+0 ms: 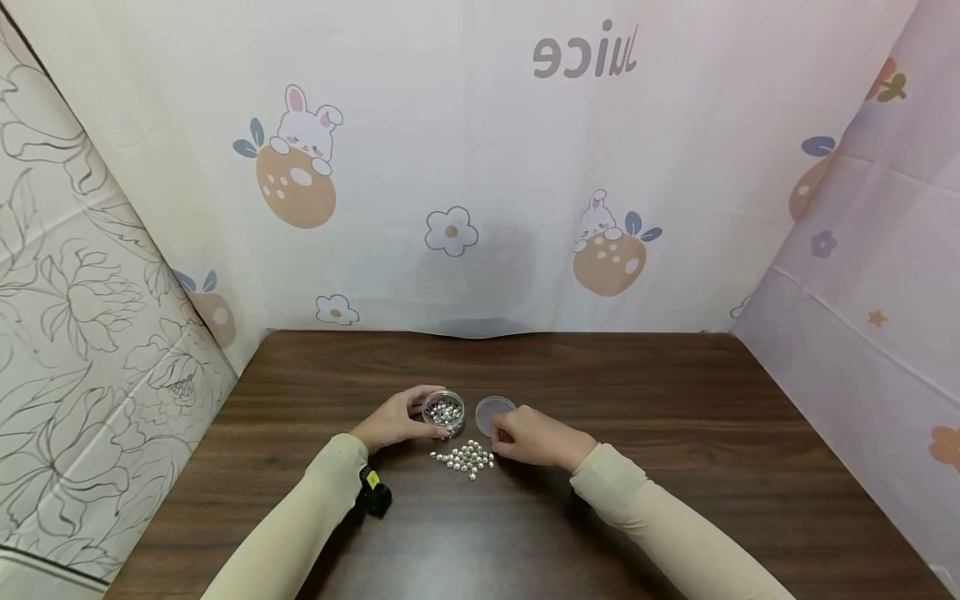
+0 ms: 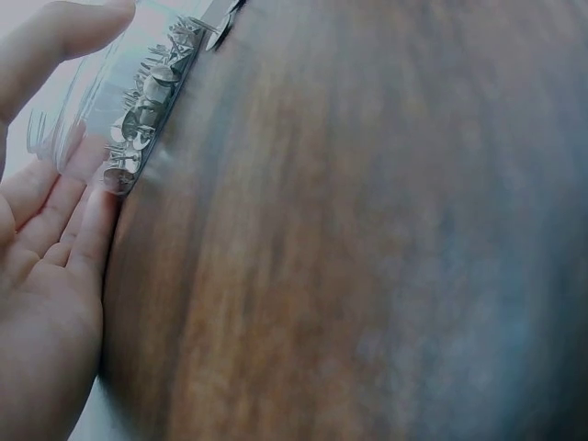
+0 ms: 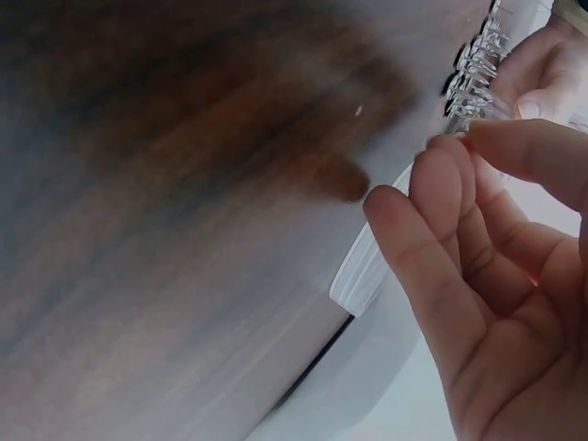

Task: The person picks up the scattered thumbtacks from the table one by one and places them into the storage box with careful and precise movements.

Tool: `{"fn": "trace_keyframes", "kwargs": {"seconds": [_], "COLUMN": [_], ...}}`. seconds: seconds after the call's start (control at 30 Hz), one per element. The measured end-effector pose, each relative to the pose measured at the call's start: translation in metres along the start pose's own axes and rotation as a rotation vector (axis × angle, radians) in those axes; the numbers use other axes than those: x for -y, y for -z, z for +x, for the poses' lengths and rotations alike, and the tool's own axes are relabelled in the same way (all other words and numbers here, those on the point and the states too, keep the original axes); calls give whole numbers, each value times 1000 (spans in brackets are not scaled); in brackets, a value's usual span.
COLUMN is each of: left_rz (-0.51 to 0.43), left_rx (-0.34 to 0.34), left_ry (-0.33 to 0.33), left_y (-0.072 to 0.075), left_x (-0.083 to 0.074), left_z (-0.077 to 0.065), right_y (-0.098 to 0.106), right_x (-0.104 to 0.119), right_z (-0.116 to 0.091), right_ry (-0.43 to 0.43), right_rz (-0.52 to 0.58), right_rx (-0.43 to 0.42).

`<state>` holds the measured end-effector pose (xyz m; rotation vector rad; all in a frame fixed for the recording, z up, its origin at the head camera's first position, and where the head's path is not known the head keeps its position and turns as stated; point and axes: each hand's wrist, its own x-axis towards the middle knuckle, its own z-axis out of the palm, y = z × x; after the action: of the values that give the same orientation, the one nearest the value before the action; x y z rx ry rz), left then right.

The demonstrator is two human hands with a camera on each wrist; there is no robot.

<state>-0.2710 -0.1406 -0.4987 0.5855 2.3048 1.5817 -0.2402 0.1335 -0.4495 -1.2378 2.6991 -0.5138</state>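
Currently, the clear, round jar (image 1: 456,429) stands on the wood-grain counter (image 1: 480,542), axis vertical, mouth up, the left hand (image 1: 393,419) gripping its wall. Shiny metal tacks (image 1: 468,457) lie inside and loose alongside, several pins upward. The right hand (image 1: 542,437) has fingers narrow beside these; cannot tell whether they hold one. A transparent disc lid (image 1: 492,410) lies flat nearby.

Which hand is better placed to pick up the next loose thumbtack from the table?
Probably the right hand: it is next to the loose thumbtacks, while the left hand grips the clear jar.
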Motion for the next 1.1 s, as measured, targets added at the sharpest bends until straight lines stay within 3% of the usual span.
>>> {"fn": "trace_keyframes", "kwargs": {"seconds": [0.43,0.83,1.1], "left_rz": [-8,3,-19], "left_rx": [7,11,57], "left_ry": [-15,-8,-10], "left_y": [1,1,2], "left_x": [1,0,-16], "left_z": [0,1,-4], "right_y": [6,9,8], "right_x": [6,13,16], "right_z": [13,32,45], "right_ry": [-26,-37,-20], "right_rz": [75,62,67], "right_rx": [-73,-151,-155]}}
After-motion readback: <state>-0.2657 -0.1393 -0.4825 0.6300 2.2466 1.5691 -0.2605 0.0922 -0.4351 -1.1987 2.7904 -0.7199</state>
